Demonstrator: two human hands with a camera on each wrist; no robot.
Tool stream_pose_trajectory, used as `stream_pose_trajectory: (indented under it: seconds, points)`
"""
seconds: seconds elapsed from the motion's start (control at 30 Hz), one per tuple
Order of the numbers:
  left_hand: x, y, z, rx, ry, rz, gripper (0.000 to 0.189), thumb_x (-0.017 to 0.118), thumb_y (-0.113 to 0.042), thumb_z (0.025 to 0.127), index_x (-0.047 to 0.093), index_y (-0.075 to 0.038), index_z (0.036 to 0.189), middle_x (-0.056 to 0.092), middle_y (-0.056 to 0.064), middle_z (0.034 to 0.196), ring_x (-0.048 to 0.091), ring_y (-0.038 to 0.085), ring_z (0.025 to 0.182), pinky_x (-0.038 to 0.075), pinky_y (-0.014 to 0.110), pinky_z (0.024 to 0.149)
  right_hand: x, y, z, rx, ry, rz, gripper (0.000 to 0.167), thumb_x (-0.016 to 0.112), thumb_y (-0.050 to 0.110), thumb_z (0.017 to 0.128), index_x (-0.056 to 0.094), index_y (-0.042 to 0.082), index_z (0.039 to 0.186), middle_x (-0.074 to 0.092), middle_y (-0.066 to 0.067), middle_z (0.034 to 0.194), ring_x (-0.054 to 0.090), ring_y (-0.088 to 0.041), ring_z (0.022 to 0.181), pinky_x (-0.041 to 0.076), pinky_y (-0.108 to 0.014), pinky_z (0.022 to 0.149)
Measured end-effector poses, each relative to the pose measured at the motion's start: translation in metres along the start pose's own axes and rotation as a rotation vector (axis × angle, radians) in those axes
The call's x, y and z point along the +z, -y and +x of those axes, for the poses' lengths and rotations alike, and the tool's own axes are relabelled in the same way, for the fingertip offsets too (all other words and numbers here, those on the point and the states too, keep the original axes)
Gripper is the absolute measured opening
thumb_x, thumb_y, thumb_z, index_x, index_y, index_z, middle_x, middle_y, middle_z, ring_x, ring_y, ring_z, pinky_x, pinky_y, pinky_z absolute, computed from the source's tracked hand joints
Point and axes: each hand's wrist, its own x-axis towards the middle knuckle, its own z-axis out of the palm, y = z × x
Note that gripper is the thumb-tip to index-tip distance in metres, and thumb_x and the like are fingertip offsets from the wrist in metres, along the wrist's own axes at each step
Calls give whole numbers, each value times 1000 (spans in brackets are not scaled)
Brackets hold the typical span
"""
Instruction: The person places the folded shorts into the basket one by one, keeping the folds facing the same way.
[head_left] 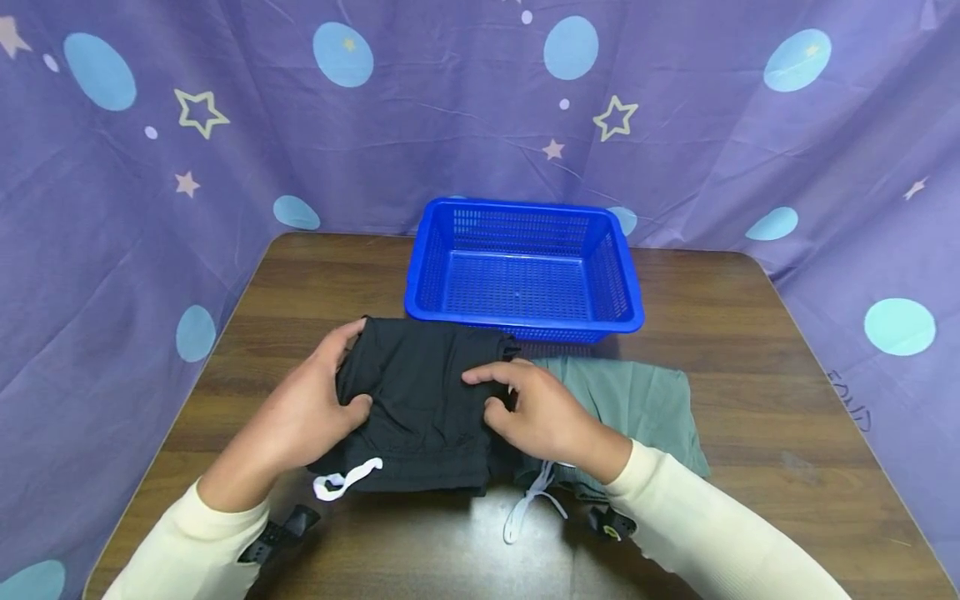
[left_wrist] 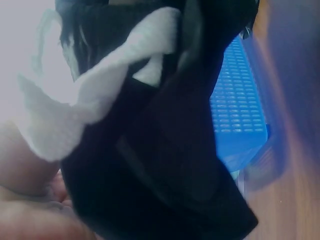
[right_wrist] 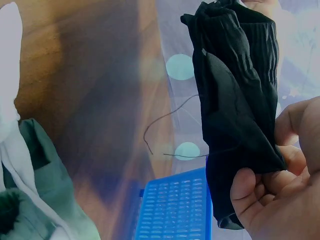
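Observation:
Folded black drawstring pants [head_left: 427, 400] are held between both hands, in front of the basket. My left hand [head_left: 303, 412] grips their left side, thumb on top and fingers behind the edge. At the right side my right hand [head_left: 551, 412] pinches the cloth, its index finger stretched over the top. A white drawstring [head_left: 348, 479] hangs from the waistband at the near left; it looms large in the left wrist view. In the right wrist view, thumb and fingers [right_wrist: 247, 192] pinch the black cloth's edge. The left hand's fingers are mostly hidden in its own wrist view.
Behind the pants stands a blue plastic basket [head_left: 517, 325] with nothing in it. A folded green drawstring garment [head_left: 637, 400] lies on the wooden table [head_left: 780, 417] under the right forearm, its pale cord [head_left: 525, 508] trailing nearer. A purple patterned cloth [head_left: 465, 125] hangs around the table.

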Motion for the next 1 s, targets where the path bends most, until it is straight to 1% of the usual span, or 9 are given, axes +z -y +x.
stream_pose_trajectory:
  seconds: [0.1, 0.2, 0.3, 0.43, 0.53, 0.57, 0.67, 0.83, 1.0]
  points:
    - [-1, -1, 1, -1, -7, -3, 87, 70, -6, 86, 24, -4, 160, 56, 27, 138, 55, 40, 122, 42, 59, 99, -2, 0, 1, -4, -23, -5, 41, 62, 4, 88, 74, 21, 123, 66, 4, 108, 42, -4, 51, 43, -28, 50]
    - [-1, -3, 3, -7, -10, -12, 87, 70, -7, 87, 23, -5, 160, 56, 26, 136, 56, 40, 120, 43, 59, 97, -5, 0, 1, -4, -43, -2, 40, 62, 4, 88, 74, 21, 122, 65, 4, 106, 41, -4, 50, 42, -28, 49]
    - [-1, -4, 7, -14, -4, -24, 88, 69, -9, 88, 21, -6, 161, 54, 27, 138, 55, 40, 121, 43, 59, 97, -8, -2, 2, -12, -66, -6, 40, 62, 3, 88, 74, 21, 122, 65, 3, 102, 40, -4, 50, 41, -29, 50]
    - [1, -5, 15, -24, -2, -38, 89, 69, -11, 88, 19, -7, 162, 50, 29, 143, 51, 43, 127, 42, 61, 99, -14, -4, 5, -20, -106, -9, 41, 61, 2, 87, 74, 19, 122, 65, 1, 100, 35, -2, 46, 38, -28, 47]
    - [3, -6, 23, -27, -6, -64, 89, 70, -11, 88, 19, -7, 162, 49, 30, 144, 50, 43, 129, 41, 61, 100, -20, -7, 8, 5, -120, 3, 41, 59, 1, 88, 74, 19, 122, 60, 4, 81, 30, -1, 42, 34, -27, 41]
    - [4, -6, 26, -27, -7, -74, 89, 70, -11, 88, 19, -7, 162, 49, 30, 144, 49, 43, 131, 41, 61, 101, -22, -9, 9, 18, -124, 3, 41, 59, 2, 88, 74, 20, 122, 55, 6, 73, 30, -2, 41, 33, -27, 41]
    - [8, -8, 33, -23, -12, -101, 89, 69, -11, 88, 19, -7, 162, 48, 30, 145, 48, 43, 133, 41, 61, 103, -27, -12, 11, 57, -129, 0, 42, 58, 2, 88, 74, 21, 123, 38, 9, 58, 29, -4, 42, 32, -28, 41]
    - [13, -11, 43, -24, -16, -123, 88, 68, -10, 88, 19, -7, 162, 49, 28, 146, 49, 41, 133, 42, 59, 102, -33, -19, 12, 88, -142, 4, 42, 57, 2, 90, 73, 21, 124, 32, 11, 53, 30, -8, 45, 31, -28, 44]
    - [17, -13, 52, -25, -6, -163, 88, 67, -9, 89, 18, -7, 162, 46, 26, 150, 48, 40, 135, 42, 57, 104, -38, -23, 12, 100, -166, 6, 41, 58, 2, 91, 73, 20, 125, 37, 6, 57, 32, -11, 46, 32, -30, 44]
